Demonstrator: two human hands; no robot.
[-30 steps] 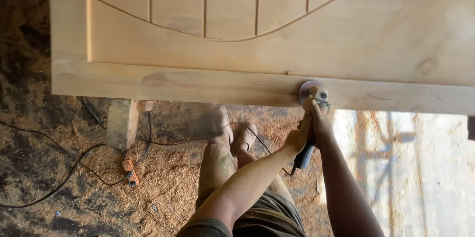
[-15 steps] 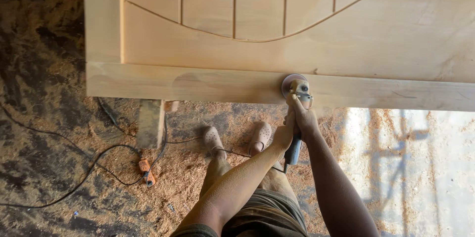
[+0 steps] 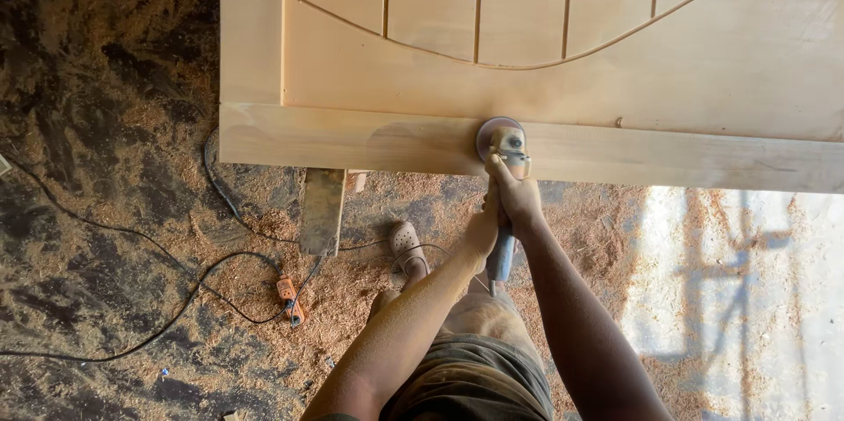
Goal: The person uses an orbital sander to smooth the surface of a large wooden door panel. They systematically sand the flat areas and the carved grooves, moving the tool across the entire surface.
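Two hands: right hand (image 3: 519,197) and left hand (image 3: 482,232) both grip the sander (image 3: 503,141) for control.
Disc: flat against the door (image 3: 615,78) rail.

You have one view only, from the camera on your head. It looks almost straight down over your arms and legs to the door (image 3: 545,43), which fills the top of the frame, and the sawdust floor (image 3: 114,236) below it. Your hands (image 3: 505,210) sit near the middle, fairly close; the floor lies farther off. No second view shares the scene.
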